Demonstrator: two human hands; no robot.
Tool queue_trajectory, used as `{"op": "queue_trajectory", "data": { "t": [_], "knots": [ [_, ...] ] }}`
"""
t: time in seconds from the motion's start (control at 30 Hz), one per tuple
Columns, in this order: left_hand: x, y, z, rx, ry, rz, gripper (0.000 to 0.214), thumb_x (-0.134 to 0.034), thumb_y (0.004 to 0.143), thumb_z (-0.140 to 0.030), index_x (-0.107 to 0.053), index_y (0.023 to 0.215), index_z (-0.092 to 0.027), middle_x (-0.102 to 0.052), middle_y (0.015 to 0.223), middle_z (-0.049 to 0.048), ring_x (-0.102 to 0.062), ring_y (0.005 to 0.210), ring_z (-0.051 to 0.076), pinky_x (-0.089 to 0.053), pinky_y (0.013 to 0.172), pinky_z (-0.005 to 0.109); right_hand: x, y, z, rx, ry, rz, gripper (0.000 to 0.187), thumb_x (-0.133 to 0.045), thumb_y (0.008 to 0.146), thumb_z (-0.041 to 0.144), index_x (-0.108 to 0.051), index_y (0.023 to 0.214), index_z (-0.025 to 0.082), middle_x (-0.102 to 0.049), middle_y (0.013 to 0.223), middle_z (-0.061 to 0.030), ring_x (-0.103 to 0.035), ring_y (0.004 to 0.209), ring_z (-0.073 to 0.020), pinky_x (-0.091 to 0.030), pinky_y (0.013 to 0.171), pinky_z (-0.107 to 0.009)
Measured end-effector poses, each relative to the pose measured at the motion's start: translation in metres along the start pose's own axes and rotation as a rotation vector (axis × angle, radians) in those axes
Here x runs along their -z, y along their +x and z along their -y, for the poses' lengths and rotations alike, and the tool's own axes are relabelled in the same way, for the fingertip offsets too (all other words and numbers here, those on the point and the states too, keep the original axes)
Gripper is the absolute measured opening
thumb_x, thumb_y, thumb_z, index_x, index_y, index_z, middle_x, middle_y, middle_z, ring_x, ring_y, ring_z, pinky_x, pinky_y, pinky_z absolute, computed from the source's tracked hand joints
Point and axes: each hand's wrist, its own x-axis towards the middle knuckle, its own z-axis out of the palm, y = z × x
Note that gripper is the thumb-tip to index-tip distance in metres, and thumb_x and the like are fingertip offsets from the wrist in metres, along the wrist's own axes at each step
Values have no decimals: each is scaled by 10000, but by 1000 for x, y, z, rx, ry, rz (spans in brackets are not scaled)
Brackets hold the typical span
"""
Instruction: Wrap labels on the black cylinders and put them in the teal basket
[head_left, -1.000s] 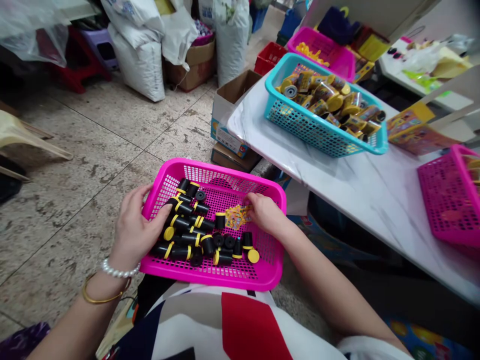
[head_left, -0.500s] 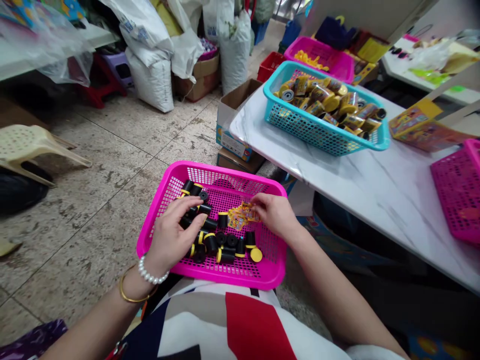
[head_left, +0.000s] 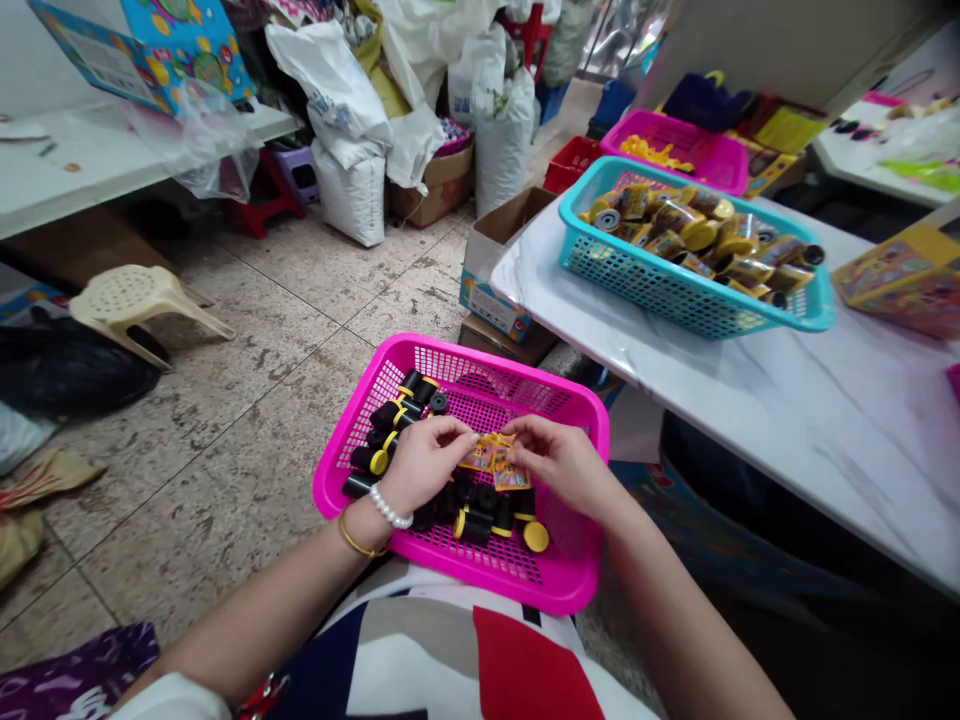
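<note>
Over a pink plastic basket [head_left: 576,560] on my lap, both hands come together at small yellow printed stickers [head_left: 511,474]. My left hand [head_left: 426,466], with a pearl bracelet at the wrist, pinches the left edge of the stickers between thumb and fingers. From the right, my right hand [head_left: 564,462] grips their other side with its fingertips. Inside the basket, small black canisters [head_left: 475,526] with yellow lids lie around and below the hands, some upright, others on their sides. My left hand hides part of them.
To the right, a white marbled table [head_left: 637,365] carries a turquoise basket [head_left: 645,285] full of yellow-labelled canisters. Behind it is another pink basket [head_left: 731,170] with yellow pieces. A cream stool [head_left: 139,295], white sacks [head_left: 349,190] and an open carton [head_left: 487,290] stand on the floor.
My left hand has moved right from the black canisters to the stickers and now pinches them. My right hand still holds them. The view has shifted slightly left.
</note>
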Motion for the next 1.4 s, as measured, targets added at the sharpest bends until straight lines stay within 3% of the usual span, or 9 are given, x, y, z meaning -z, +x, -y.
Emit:
{"op": "queue_trajectory", "data": {
  "t": [0.1, 0.2, 0.27, 0.37, 0.47, 0.7, 0.93, 1.17, 1.4],
  "knots": [
    [3, 5, 3, 135, -155, -35, 260, -670, 748, -398, -643, 734, -141, -528, 563, -32, -416, 447, 60, -298, 415, 179, 10, 5, -3, 53, -288, -43, 186, -613, 774, 149, -695, 933, 196, -722, 903, -60, -657, 850, -219, -486, 803, -351],
    [0, 4, 3, 222, -287, -35, 300, -686, 728, -433, -616, 738, -141, -487, 522, -53, -371, 391, 48, -253, 382, 176, 6, 7, 2, 96, -289, -157, 177, -597, 829, 250, -701, 961, 196, -695, 1080, -93, -606, 1044, -261, -424, 946, -419],
    [-4, 2, 3, 203, -288, -60, 301, -686, 734, -429, -618, 740, -136, -497, 524, -46, -394, 405, 52, -276, 393, 176, -6, 5, 6, 43, -78, -155, 226, -533, 882, 325, -674, 1005, 199, -700, 1033, -74, -630, 967, -223, -468, 880, -375],
    [-11, -4, 1, 159, -276, -73, 297, -682, 753, -418, -630, 767, -127, -518, 543, -33, -424, 441, 61, -314, 417, 177, -27, 1, 11, -56, 277, -71, 268, -496, 899, 408, -630, 873, 177, -668, 774, -21, -611, 679, -157, -487, 617, -264],
    [-14, -12, -3, 121, -324, -132, 290, -683, 762, -416, -624, 845, -144, -536, 588, -34, -461, 482, 70, -350, 439, 174, -41, -3, 10, -105, 386, -219, 342, -481, 899, 475, -553, 732, 185, -544, 613, 22, -514, 542, -125, -404, 486, -221],
    [-8, -33, -14, 10, -182, -134, 250, -599, 845, -405, -665, 841, -165, -574, 658, -11, -490, 531, 69, -371, 475, 175, -44, -14, 15, -23, 164, -380, 366, -426, 945, 437, -521, 688, 195, -473, 605, 30, -452, 566, -119, -344, 522, -220],
    [-8, -34, -12, -5, -154, -185, 231, -646, 809, -376, -699, 888, -164, -602, 658, 3, -479, 512, 82, -375, 464, 198, -45, -16, 23, 34, 8, -396, 355, -429, 956, 389, -526, 677, 191, -463, 584, 35, -438, 546, -110, -314, 529, -229],
    [-4, -32, -12, 79, -303, -222, 202, -683, 775, -369, -661, 838, -178, -549, 575, -38, -442, 476, 68, -352, 451, 184, -43, -16, 30, 95, -70, -436, 355, -442, 957, 372, -494, 650, 200, -461, 576, 35, -439, 537, -109, -326, 540, -231],
    [-5, -34, -10, 9, -226, -163, 225, -673, 779, -389, -726, 833, -177, -620, 687, 13, -447, 497, 74, -331, 433, 200, -44, -17, 30, 167, -160, -420, 320, -443, 954, 334, -516, 672, 203, -493, 603, 20, -484, 570, -124, -354, 560, -241]
  ]
}}
